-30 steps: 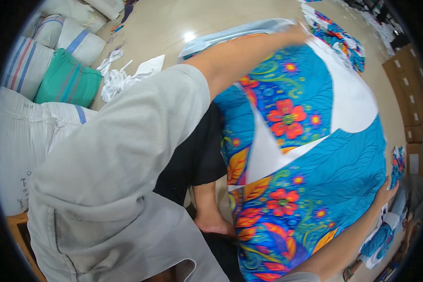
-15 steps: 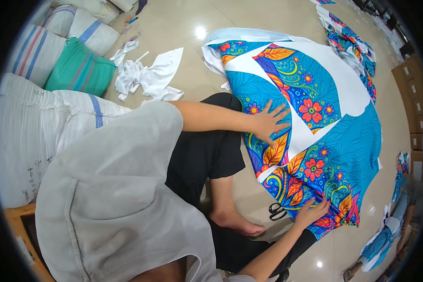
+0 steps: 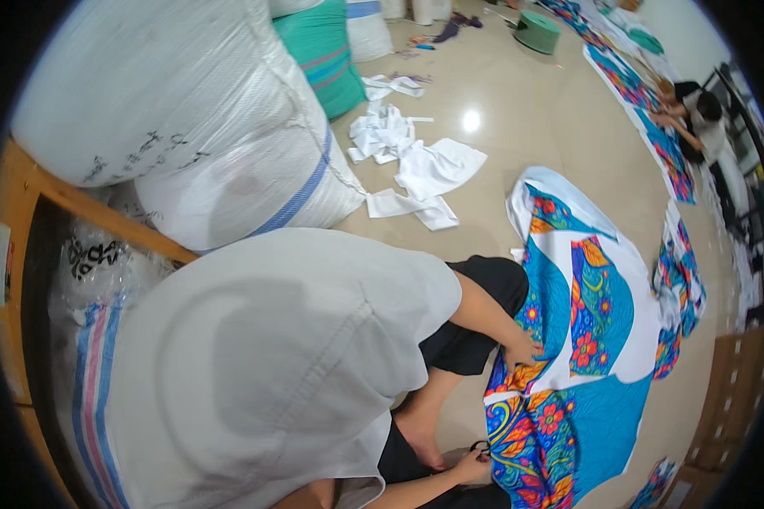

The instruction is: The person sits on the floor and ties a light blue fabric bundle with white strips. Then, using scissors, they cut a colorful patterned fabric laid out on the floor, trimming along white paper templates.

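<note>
A large printed fabric [image 3: 603, 416], teal with bright flowers and white areas, lies spread on the floor in front of me. My left hand [image 3: 522, 349] rests on its near edge, fingers apart over the print. Low in the picture, beside the fabric's near edge and my bare foot [image 3: 420, 437], my right hand [image 3: 469, 468] has its fingers curled around the black handles of scissors [image 3: 480, 446]. The scissors' blades cannot be made out.
White fabric scraps [image 3: 437, 170] lie beyond my knee. Stuffed white sacks [image 3: 246, 191] and a green sack [image 3: 318, 55] stand at the left by a wooden frame [image 3: 93, 212]. A co-worker [image 3: 696, 119] sits far right near printed cloth strips; brown boxes [image 3: 726, 407] stand at the right.
My view has swung, so the fabric sits lower and farther right. My right hand left the fabric and took hold of the scissors. My left hand shifted to the fabric's near edge.
</note>
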A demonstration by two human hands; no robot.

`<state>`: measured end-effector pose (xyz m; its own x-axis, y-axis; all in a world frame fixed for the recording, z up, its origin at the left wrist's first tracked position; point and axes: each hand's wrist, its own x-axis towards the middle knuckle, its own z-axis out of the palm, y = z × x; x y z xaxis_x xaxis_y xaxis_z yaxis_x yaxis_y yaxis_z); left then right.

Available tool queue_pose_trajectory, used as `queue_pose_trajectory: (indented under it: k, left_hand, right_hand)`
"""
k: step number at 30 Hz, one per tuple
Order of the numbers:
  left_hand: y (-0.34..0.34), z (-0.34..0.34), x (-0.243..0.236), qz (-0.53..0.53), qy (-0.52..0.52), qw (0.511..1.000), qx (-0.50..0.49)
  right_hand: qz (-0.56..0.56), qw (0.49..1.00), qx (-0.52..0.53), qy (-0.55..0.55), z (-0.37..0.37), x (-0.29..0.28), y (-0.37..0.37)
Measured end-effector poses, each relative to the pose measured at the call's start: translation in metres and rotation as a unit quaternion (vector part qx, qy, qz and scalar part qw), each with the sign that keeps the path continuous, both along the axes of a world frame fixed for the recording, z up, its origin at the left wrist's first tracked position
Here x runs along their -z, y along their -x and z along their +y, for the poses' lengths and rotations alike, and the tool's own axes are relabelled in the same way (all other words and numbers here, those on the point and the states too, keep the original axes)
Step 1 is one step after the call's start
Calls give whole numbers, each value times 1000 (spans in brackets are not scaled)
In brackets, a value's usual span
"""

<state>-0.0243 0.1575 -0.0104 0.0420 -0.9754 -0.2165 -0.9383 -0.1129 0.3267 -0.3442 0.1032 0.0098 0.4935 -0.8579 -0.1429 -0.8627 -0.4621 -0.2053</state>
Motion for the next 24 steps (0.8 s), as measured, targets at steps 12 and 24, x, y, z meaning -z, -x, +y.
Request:
queue_pose_trajectory:
  k: [12,24]
  left_hand:
    - [-91,7,-35,181,153,922,-305]
    - [-289,156,-10,120,77,765,-627]
  right_hand:
    - [-52,995,-72,41,7,3,-3]
    - [-200,920,-244,233,16,39,-58]
